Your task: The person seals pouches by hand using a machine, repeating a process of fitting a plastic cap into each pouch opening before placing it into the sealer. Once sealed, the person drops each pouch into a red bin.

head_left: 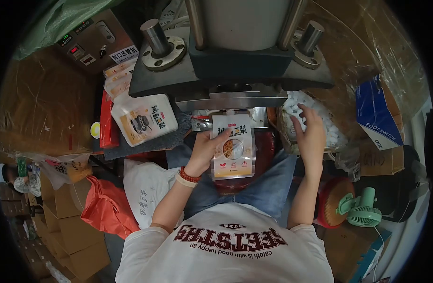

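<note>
My left hand (209, 148), with beaded bracelets at the wrist, grips a printed pouch (240, 162) by its left side. The pouch is white and yellow with a clear round window showing brown contents, and its top end lies at the metal jaw (233, 103) of a press. My right hand (313, 134) hovers at a basket (283, 134) of small white plastic pieces (332, 127). Its thumb and fingers are apart, and I see nothing between them. To the left, a stack of similar printed pouches (143, 120) lies on a grey cloth (178, 134).
The heavy press (244, 61) stands directly ahead, beside a control box (91, 47) with red digits. A red box (109, 118) is at the left. On the right are a blue footswitch carton (374, 113) and a small green fan (364, 214).
</note>
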Demonstrator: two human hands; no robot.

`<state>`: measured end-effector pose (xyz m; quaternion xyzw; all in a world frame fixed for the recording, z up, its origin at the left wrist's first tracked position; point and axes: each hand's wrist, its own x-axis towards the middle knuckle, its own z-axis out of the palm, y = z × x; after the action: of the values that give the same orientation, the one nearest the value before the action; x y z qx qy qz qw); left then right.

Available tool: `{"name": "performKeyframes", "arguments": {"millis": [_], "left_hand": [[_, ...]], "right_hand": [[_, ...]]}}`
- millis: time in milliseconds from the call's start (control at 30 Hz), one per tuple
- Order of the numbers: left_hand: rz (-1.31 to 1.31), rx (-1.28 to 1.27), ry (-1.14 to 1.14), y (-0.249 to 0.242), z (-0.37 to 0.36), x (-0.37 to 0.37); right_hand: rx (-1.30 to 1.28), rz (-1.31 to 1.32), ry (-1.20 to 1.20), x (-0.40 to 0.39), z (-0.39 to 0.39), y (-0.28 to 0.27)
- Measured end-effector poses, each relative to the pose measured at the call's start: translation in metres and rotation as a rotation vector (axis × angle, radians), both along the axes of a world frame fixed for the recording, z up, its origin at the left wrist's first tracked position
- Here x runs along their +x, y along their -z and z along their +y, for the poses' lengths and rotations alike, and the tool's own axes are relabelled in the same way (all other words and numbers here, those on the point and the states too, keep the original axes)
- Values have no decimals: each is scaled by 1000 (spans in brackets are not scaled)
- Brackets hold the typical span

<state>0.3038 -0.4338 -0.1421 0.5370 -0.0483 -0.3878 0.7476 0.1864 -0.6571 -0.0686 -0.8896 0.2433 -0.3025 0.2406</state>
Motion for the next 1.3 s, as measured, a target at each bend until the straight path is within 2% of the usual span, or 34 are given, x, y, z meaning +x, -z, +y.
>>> {"name": "performKeyframes", "arguments": {"millis": [67,100,200,233,267,300,333,400,433,467,500,533,600,633,700,767,800,833,900,933,1000,1067,1133,1167,1200,1233,1267,1300], "left_hand": [[26,-17,-23,-2,-3,1],[39,-10,-19,-3,-3,2],[-26,65,35,4,12,12],[-379,279,-75,5,24,18],[-732,490,-187,5,34,25],[-1148,971,-307,-10,45,25],[-1549,1468,-420,-23,58,25],[-1465,1395,-350,0,96,32],[-1539,1331,-190,11,112,30],[-1616,1257,-31,15,123,28],[-1610,1164,4,13,130,22],[-1606,1164,17,8,132,14],[-1143,866,-85,-7,130,1],[-1188,726,-260,-18,118,-7],[-1256,654,-263,-33,104,-20],[-1441,572,-230,-42,94,-31],[-1440,567,-228,-48,90,-37],[-1534,613,-174,-56,87,-43],[-1724,700,-72,-69,84,-47],[-1724,697,-72,-69,82,-47],[-1577,584,56,-63,76,-48],[-1567,524,26,-41,64,-41],[-823,529,212,-19,51,-36],[-821,532,210,-8,44,-33],[-530,399,132,3,35,-31],[-241,262,55,1,25,-29],[-123,98,-19,-4,17,-28],[-122,99,-19,-5,12,-20]], "right_hand": [[-344,134,-91,14,-20,57],[-147,171,-65,15,-12,49],[-144,272,-126,10,-19,48],[-148,266,-131,6,-23,50],[-39,247,-149,1,-27,53],[74,232,-166,-1,-29,54],[76,231,-167,-1,-28,52],[127,121,-140,-2,-20,39],[127,121,-145,-3,-14,30],[225,-16,-162,-2,-5,18],[327,-149,-172,-4,6,9],[333,-141,-166,-8,19,1],[737,-372,-519,-10,47,-11],[786,-433,-616,-8,62,-10],[741,-338,-768,-3,85,-10],[610,-229,-816,4,104,-8],[475,-172,-821,4,106,4],[473,-171,-820,1,104,3],[27,-48,-902,-4,96,-1],[25,-47,-900,-5,93,-6],[-168,157,-955,-8,88,-16],[-177,90,-869,-2,83,-18],[-185,20,-792,1,77,-21],[-75,-42,-727,-2,67,-23],[35,-102,-660,-6,55,-25],[15,-87,-532,-11,43,-26],[62,-88,-412,-14,31,-24],[109,-88,-290,-16,20,-23]]}}
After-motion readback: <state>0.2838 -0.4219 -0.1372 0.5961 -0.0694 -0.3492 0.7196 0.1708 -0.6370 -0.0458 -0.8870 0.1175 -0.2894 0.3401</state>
